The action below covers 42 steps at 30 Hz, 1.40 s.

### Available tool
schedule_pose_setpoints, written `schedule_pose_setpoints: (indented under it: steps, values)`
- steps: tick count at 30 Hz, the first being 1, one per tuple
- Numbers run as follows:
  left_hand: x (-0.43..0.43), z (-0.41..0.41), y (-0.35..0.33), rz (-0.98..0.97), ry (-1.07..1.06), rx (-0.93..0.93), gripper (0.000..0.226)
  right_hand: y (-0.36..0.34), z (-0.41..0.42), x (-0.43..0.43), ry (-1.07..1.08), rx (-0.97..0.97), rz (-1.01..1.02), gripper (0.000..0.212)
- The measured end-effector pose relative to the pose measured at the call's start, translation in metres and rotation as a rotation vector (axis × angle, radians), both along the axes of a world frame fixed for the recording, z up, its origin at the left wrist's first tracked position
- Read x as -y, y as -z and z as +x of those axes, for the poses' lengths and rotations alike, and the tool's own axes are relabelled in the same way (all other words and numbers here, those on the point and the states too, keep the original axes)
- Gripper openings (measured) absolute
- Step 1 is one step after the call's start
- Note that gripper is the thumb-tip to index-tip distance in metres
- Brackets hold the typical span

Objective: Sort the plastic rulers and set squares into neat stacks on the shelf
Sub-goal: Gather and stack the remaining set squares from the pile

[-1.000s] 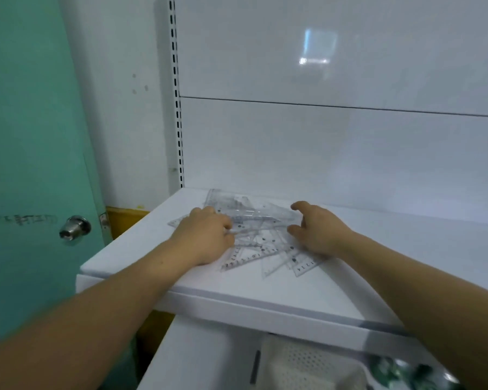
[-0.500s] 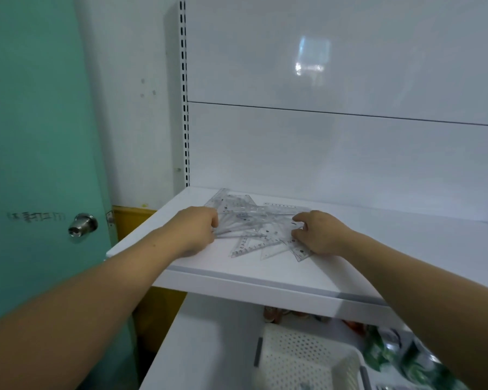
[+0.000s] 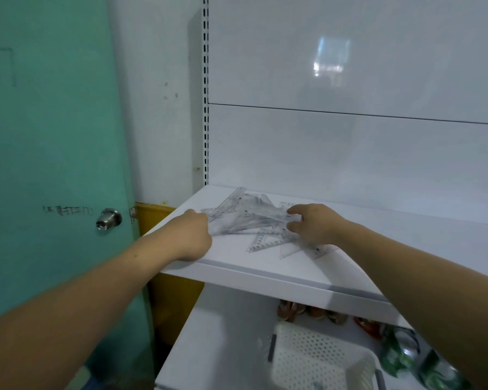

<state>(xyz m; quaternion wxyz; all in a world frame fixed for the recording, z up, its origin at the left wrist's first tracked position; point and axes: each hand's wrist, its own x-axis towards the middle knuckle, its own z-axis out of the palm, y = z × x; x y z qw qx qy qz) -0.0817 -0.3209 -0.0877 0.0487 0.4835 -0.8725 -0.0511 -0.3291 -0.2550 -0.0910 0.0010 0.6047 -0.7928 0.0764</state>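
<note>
A: Where are the rulers, and who has them?

B: The clear rulers [image 3: 251,220] are bundled at the shelf's [image 3: 265,266] left rear; the left hand [image 3: 193,235] is curled round one end; the right hand [image 3: 316,223] pinches the other between thumb and fingers.

A: Any room?

B: Set squares [image 3: 265,242] lie flat near the front edge; bare shelf runs rightward.

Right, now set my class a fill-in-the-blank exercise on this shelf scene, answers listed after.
1. The clear rulers and set squares lie jumbled on the white ____.
2. Counting the left hand and the right hand, ____ hands grip them.
3. Left of the shelf stands a green ____ with a metal knob.
4. Under the shelf sits a white perforated ____.
Answers: shelf, two, door, basket.
</note>
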Motion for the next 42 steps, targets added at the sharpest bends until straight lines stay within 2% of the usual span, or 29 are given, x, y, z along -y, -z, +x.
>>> schedule_pose_setpoints:
  steps: [3,12,16,21,26,30,34,38,42]
  values:
    - [-0.005,0.012,0.014,-0.049,-0.034,0.011,0.029,0.006,0.013,0.01,-0.003,0.009,0.006,0.048]
    - [-0.026,0.053,0.039,-0.119,-0.035,-0.246,0.038,0.011,0.024,0.004,0.019,0.025,-0.034,0.048]
    - [-0.051,0.071,0.043,-0.078,-0.082,-0.342,0.044,0.007,0.025,-0.012,-0.026,0.019,-0.06,0.043]
    - [-0.091,0.064,0.036,-0.055,-0.055,-0.454,0.041,-0.003,0.007,-0.051,-0.055,0.02,-0.121,0.047]
    - [-0.142,0.001,0.025,-0.078,0.061,-0.45,0.039,-0.011,-0.052,-0.136,0.008,0.011,-0.193,0.045]
    - [-0.186,-0.078,0.023,-0.062,0.212,-0.38,0.04,-0.012,-0.115,-0.229,0.113,-0.049,-0.209,0.045]
    - [-0.236,-0.166,0.022,-0.059,0.359,-0.385,0.039,-0.01,-0.177,-0.327,0.259,-0.057,-0.208,0.044]
    - [-0.281,-0.252,0.019,0.007,0.504,-0.392,0.039,-0.009,-0.229,-0.411,0.413,-0.028,-0.199,0.046]
    - [-0.308,-0.321,0.017,0.066,0.597,-0.354,0.039,-0.009,-0.273,-0.459,0.511,-0.01,-0.196,0.046]
